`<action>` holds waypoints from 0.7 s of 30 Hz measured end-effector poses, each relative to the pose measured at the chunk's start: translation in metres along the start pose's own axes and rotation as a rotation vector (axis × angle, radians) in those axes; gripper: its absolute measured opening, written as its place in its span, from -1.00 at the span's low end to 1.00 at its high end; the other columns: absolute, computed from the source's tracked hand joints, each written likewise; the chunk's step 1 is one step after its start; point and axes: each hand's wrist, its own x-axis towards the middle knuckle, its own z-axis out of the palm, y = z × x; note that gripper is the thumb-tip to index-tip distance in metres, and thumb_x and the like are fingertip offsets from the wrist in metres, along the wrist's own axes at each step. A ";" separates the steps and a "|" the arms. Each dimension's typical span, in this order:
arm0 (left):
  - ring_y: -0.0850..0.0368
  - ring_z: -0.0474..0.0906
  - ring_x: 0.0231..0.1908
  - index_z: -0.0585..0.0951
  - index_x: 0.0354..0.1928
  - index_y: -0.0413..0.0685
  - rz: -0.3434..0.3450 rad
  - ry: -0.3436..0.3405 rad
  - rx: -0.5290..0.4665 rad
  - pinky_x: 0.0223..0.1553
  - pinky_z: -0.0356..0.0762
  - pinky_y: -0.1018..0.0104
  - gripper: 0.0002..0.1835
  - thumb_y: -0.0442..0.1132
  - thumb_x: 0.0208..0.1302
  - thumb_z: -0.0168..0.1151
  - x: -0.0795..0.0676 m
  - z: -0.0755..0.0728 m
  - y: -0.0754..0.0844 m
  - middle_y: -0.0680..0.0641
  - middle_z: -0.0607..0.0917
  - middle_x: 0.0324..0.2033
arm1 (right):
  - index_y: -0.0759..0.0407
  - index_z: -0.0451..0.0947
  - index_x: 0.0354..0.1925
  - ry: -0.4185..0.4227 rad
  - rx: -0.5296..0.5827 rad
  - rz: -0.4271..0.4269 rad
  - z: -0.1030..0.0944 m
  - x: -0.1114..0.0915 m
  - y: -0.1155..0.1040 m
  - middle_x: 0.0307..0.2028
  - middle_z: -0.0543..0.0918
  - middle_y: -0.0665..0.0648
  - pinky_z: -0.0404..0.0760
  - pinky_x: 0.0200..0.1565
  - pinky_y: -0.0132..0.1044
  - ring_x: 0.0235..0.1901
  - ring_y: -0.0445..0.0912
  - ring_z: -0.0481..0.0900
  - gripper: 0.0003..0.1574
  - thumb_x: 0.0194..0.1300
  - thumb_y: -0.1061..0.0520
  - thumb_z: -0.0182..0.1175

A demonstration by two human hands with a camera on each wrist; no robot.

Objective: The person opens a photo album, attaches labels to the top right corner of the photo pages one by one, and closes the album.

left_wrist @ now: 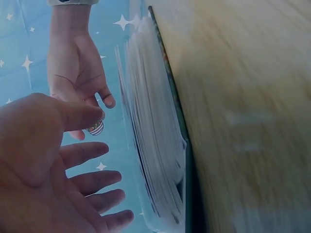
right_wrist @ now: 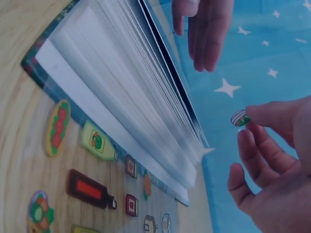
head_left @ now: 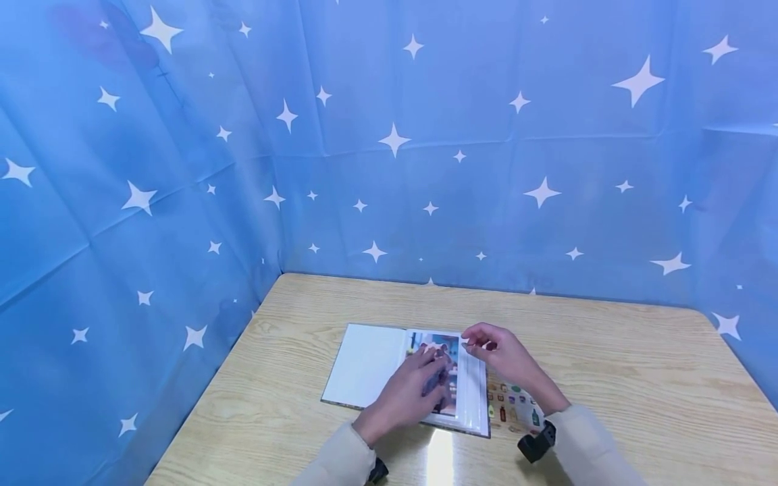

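Note:
A photo album (head_left: 369,361) lies spread on the table, its white inside cover on the left and a picture page (head_left: 451,398) on the right. My left hand (head_left: 408,397) is over that page with its fingers extended; whether the fingertips touch it, I cannot tell. Above the page's right edge, my right hand (head_left: 501,358) pinches a small striped sticker (right_wrist: 240,118) with green on it between thumb and fingertip. The right wrist view shows the thick stack of album pages (right_wrist: 116,73) beside that hand. Partly covered by the right forearm is a sheet of food stickers (head_left: 512,409).
The sticker sheet carries a dark bottle sticker (right_wrist: 90,189) and a light green bottle sticker (right_wrist: 97,141). Wood-grain tabletop (head_left: 632,378) extends around the album. Blue star-patterned cloth (head_left: 462,223) hangs behind and to the left.

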 end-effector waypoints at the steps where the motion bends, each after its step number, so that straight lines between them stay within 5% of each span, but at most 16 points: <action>1: -0.24 0.13 0.45 0.41 0.40 -0.06 0.002 -0.011 0.015 0.42 0.12 -0.16 -0.43 -0.06 0.42 0.13 -0.001 0.000 0.000 -0.25 0.31 0.43 | 0.18 0.61 -0.02 -0.008 -0.002 -0.003 0.001 0.001 0.000 -0.27 0.68 0.04 0.58 -0.19 -0.32 -0.25 -0.10 0.58 -0.72 0.30 0.33 0.23; 13: -0.16 -0.05 0.52 0.18 0.53 0.09 -0.019 -0.197 0.100 0.46 -0.05 -0.21 -0.35 0.13 0.51 -0.08 -0.007 0.000 0.003 -0.21 0.08 0.52 | 0.20 0.59 0.02 -0.071 -0.009 0.002 0.005 0.010 -0.001 -0.27 0.66 0.06 0.58 -0.14 -0.31 -0.23 -0.08 0.58 -0.68 0.29 0.34 0.23; 21: -0.19 -0.09 0.52 0.19 0.53 0.16 -0.045 -0.242 0.184 0.48 -0.08 -0.17 -0.36 0.13 0.49 -0.08 -0.007 0.003 0.007 -0.18 0.03 0.54 | 0.25 0.57 0.03 -0.071 -0.016 -0.006 0.007 0.015 0.000 -0.28 0.65 0.08 0.58 -0.17 -0.31 -0.25 -0.11 0.56 -0.68 0.31 0.35 0.21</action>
